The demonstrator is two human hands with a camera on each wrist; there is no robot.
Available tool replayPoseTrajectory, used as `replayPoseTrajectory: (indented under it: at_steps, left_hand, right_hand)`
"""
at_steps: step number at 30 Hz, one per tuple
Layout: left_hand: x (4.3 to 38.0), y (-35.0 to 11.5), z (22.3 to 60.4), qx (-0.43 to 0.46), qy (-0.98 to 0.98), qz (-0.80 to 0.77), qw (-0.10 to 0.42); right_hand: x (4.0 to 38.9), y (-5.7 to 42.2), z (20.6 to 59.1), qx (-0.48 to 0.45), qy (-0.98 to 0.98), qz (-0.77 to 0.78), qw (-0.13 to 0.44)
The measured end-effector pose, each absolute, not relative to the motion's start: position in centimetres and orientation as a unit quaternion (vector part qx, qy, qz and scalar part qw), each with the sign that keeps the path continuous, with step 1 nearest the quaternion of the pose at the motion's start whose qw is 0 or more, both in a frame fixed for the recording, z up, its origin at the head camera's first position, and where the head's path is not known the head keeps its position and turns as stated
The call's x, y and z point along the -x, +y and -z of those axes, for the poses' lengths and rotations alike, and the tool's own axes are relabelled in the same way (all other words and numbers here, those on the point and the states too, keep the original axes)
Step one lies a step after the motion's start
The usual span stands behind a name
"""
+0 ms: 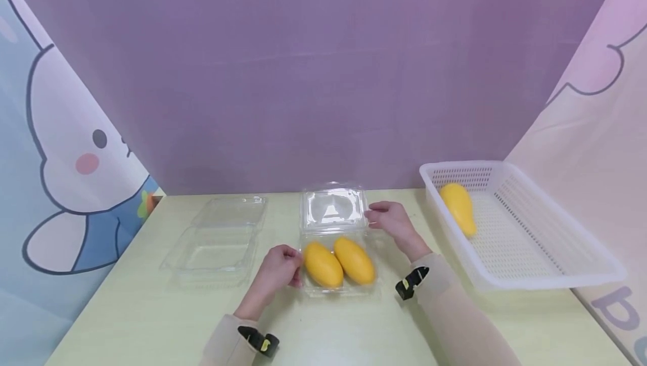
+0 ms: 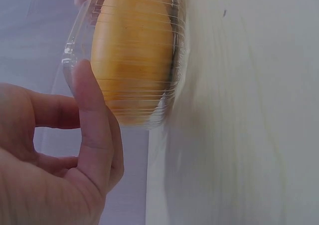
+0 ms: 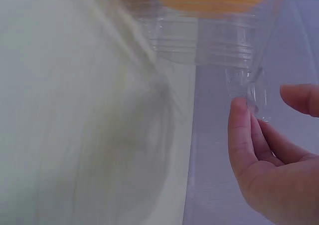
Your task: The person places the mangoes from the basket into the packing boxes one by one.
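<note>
Two yellow mangoes (image 1: pixel 323 265) lie side by side in the base of a clear plastic clamshell box (image 1: pixel 333 292) at the table's middle. Its lid (image 1: pixel 333 209) stands open toward the back wall. My left hand (image 1: pixel 283 266) is at the base's left side; in the left wrist view its thumb and finger pinch the rim beside a mango (image 2: pixel 132 50). My right hand (image 1: pixel 393 222) is at the lid's right edge. In the right wrist view its fingertips (image 3: pixel 239 110) touch that edge, with the thumb held apart.
Another clear clamshell box (image 1: pixel 217 248) sits open on the left of the table. At the right, a white perforated basket (image 1: pixel 546 282) contains a single mango (image 1: pixel 459 206). A purple wall (image 1: pixel 313 74) rises behind the table.
</note>
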State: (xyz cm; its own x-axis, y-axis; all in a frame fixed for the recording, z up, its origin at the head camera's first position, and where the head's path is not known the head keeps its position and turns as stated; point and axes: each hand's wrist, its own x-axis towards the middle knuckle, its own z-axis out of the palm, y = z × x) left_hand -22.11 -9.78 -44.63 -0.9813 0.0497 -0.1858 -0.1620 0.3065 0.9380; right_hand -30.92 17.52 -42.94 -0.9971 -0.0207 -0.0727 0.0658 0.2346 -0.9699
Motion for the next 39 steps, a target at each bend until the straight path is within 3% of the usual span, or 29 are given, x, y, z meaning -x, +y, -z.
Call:
replayPoseTrajectory:
  at_steps: [39]
  left_hand:
    - [22.1, -9.8, 44.7, 0.036, 0.802, -0.589, 0.092]
  right_hand:
    - [29.9, 17.8, 37.9, 0.002, 0.753, 0.658, -0.005]
